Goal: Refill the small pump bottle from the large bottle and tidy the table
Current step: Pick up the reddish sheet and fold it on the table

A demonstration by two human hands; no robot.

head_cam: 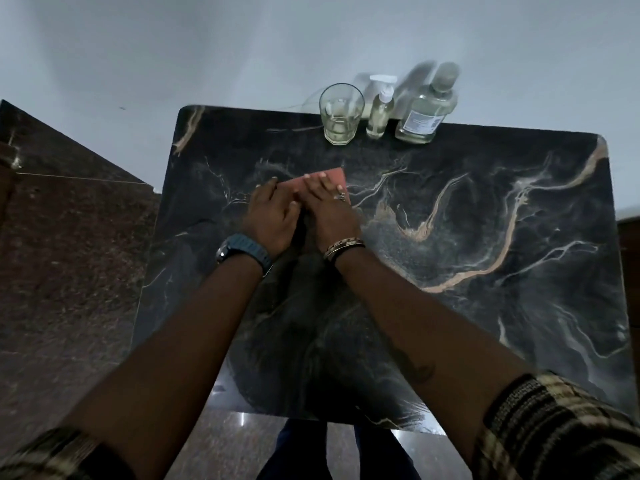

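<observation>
**tidyguy:** Up at the far edge, small pump bottle (380,112) stands capped between the glass (341,114) and large bottle (426,109). Refill looks done?

**mopmop:** Seems so. Both hands, left hand (273,216) and right hand (329,209), press flat-fingered on a pink cloth (327,180), wiping the table (485,271). Label's too blurry to read.

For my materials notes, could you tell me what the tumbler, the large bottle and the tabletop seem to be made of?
Tumbler: clear glass by the look, thick-walled with a heavy base. Large bottle: see-through, glass or clear plastic, I cannot tell; pale liquid and a paper label show. Tabletop: dark polished stone or a marble-look finish, with tan and white veins.
</observation>
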